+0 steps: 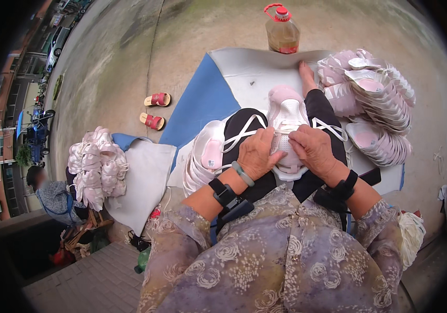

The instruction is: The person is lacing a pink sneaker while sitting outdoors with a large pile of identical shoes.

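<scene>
A pale pink and white shoe [285, 107] lies across my lap, its toe pointing away from me and its perforated tongue showing between my hands. My left hand [256, 152] is closed at the left lace holes, fingertips on the white shoelace [245, 130]. The thumb of that hand lies over the tongue. Opposite it, my right hand [315, 149] pinches the lace at the right edge of the opening. Loose lace loops stretch out to both sides over my dark trousers. My fingers partly hide the lace holes.
Nested shoe uppers [377, 94] are piled at the right, more [202, 159] beside my left thigh. A tied bundle of pink-white pieces [98, 169] stands farther left. Beyond the blue-white sheet [202, 94] are an oil bottle [282, 35] and red slippers [153, 121]. Another person [59, 198] sits at far left.
</scene>
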The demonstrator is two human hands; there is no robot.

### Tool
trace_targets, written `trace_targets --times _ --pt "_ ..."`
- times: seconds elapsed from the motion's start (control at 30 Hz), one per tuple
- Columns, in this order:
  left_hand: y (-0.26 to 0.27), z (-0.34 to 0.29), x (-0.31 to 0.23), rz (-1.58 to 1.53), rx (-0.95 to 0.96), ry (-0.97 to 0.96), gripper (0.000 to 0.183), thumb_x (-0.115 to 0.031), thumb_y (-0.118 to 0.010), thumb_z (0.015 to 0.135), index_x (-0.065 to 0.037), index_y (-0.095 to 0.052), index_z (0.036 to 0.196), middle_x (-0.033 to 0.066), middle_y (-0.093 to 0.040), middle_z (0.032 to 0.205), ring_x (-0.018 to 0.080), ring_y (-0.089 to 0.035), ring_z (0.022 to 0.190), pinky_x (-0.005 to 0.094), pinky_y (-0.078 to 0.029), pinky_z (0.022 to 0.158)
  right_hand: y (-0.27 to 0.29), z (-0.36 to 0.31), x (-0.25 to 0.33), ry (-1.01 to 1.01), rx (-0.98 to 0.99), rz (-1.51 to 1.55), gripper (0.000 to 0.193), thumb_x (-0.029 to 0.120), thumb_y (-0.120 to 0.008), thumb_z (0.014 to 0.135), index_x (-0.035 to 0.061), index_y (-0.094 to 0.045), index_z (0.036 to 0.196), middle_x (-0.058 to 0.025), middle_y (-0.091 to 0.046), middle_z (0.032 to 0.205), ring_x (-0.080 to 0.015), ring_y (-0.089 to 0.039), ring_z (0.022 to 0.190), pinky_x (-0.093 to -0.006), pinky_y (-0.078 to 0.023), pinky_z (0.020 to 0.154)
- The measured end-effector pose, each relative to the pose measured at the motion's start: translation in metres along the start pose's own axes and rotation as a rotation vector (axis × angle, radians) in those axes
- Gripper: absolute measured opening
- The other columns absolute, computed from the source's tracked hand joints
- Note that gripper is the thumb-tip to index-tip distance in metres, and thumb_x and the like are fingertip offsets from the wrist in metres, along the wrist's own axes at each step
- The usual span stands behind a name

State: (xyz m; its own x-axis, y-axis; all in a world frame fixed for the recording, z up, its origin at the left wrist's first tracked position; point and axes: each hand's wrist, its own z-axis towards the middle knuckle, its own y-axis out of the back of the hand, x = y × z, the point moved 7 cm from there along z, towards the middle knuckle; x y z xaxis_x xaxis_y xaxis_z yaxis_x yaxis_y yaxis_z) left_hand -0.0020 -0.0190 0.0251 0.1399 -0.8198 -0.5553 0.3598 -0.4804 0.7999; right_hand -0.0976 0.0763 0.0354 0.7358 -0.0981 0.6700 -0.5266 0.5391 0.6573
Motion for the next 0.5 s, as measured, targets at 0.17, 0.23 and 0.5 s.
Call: trace_targets --times 0.17,0.23,0.5 --pt "-0.003 -0.007 0.008 -0.036 -0.018 0.027 0.041 -0.018 -0.067 0.070 0.000 -0.053 0.105 0.0148 -0.057 0.081 0.0325 -0.058 0.070 0.0374 -0.048 0.061 -0.026 0.008 0.002 0.002 0.108 -0.103 0.007 0.012 -0.063 0.071 0.0085 -0.058 0.075 -0.0083 -0.053 0.071 -0.0294 -0.056 0.064 -0.0395 -0.044 0.057" --pt "-0.009 -0.009 0.014 -0.068 -0.001 0.053 0.032 -0.014 -0.062 0.074 -0.001 -0.056 0.102 0.0146 -0.058 0.079 0.0325 -0.058 0.069 0.0382 -0.048 0.061 -0.033 0.010 0.002 0.008 0.126 -0.120 0.008 0.013 -0.063 0.071 0.0083 -0.058 0.074 -0.0083 -0.053 0.071 -0.0294 -0.055 0.063 -0.0396 -0.044 0.058" --pt "-0.013 -0.003 0.031 -0.245 -0.039 0.097 0.018 -0.010 -0.054 0.078 -0.001 -0.059 0.092 0.0171 -0.059 0.072 0.0327 -0.059 0.066 0.0375 -0.047 0.059 -0.041 0.012 0.005 0.047 0.118 -0.202 0.011 0.017 -0.062 0.072 0.0082 -0.057 0.076 -0.0090 -0.053 0.073 -0.0298 -0.055 0.066 -0.0400 -0.044 0.058"
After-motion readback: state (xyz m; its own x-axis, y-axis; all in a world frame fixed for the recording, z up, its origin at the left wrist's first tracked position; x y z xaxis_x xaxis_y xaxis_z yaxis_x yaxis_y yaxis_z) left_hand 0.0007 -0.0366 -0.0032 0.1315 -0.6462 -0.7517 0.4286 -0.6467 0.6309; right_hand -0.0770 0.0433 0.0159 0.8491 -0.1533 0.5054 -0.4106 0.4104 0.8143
